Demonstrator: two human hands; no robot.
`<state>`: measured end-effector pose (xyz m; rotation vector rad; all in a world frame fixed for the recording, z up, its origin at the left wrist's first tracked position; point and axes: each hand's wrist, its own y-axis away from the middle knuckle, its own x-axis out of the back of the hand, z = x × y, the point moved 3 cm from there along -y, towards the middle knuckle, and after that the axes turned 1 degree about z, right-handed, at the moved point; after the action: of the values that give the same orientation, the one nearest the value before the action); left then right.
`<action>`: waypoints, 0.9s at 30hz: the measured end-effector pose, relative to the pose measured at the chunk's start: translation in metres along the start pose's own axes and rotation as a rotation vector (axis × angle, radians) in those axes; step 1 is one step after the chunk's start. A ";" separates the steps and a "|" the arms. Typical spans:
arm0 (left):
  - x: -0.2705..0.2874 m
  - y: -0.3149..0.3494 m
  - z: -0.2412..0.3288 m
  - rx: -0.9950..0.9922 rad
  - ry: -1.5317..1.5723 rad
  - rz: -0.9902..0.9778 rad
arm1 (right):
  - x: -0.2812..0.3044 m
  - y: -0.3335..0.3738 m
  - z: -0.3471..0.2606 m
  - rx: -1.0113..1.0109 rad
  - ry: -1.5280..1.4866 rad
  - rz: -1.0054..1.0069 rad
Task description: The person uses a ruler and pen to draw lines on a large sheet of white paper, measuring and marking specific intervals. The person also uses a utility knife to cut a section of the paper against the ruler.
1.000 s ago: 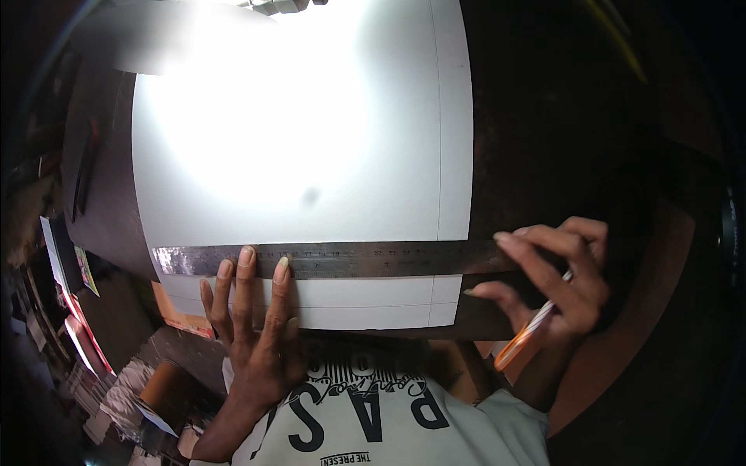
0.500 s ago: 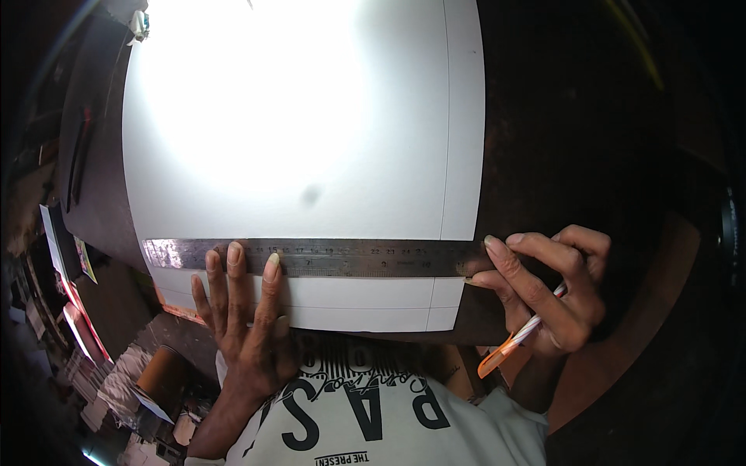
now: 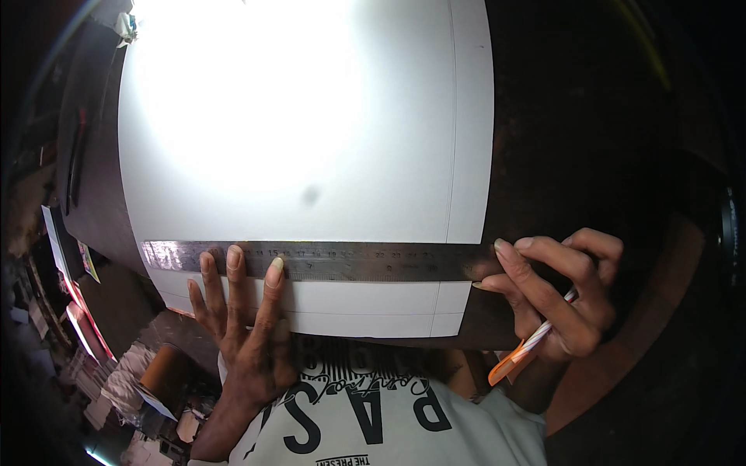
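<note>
A long steel ruler (image 3: pixel 350 262) lies crosswise over the near part of a large white sheet (image 3: pixel 388 186). Spread out flat, the fingers of my left hand (image 3: pixel 245 311) press on the ruler left of its middle. My right hand (image 3: pixel 563 291) pinches the ruler's right end, past the sheet's right edge, between thumb and fingers. Tucked in that same hand is a white striped pen with an orange cap (image 3: pixel 517 361), slanting down to the left. Thin pencil-like lines run along the sheet's right side and near edge.
Beneath the sheet is a dark table (image 3: pixel 575 140), reaching out on both sides. A thin dark stick-like thing (image 3: pixel 78 163) lies at its left. Down at the lower left are a brown cylinder (image 3: pixel 165 369) and stacked papers (image 3: pixel 124 392). Bright glare washes out the sheet's far part.
Sheet, ruler and hands appear slightly larger, the right hand a little farther right in the picture. Both hands keep their hold, and the ruler's place on the sheet looks almost the same.
</note>
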<state>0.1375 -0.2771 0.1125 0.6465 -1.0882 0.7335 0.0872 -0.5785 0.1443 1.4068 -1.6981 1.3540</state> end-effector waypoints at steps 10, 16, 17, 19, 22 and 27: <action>-0.003 0.003 -0.003 0.004 -0.006 -0.011 | -0.004 0.005 0.000 -0.021 0.011 0.002; -0.004 0.002 -0.001 -0.005 -0.003 -0.011 | -0.003 0.006 0.002 -0.010 0.000 -0.009; -0.004 0.002 -0.001 -0.007 -0.002 -0.013 | -0.003 0.006 0.002 -0.013 0.000 -0.010; -0.005 0.003 -0.001 -0.014 -0.011 -0.002 | -0.002 0.005 0.002 -0.001 0.000 -0.023; -0.008 0.004 -0.001 -0.025 -0.013 0.015 | -0.001 0.005 0.002 0.005 -0.004 -0.034; -0.007 0.001 0.002 -0.031 -0.025 0.026 | -0.001 0.006 0.005 0.004 -0.009 -0.008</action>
<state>0.1332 -0.2795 0.1064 0.6180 -1.1308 0.7314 0.0825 -0.5830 0.1398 1.4232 -1.6946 1.3495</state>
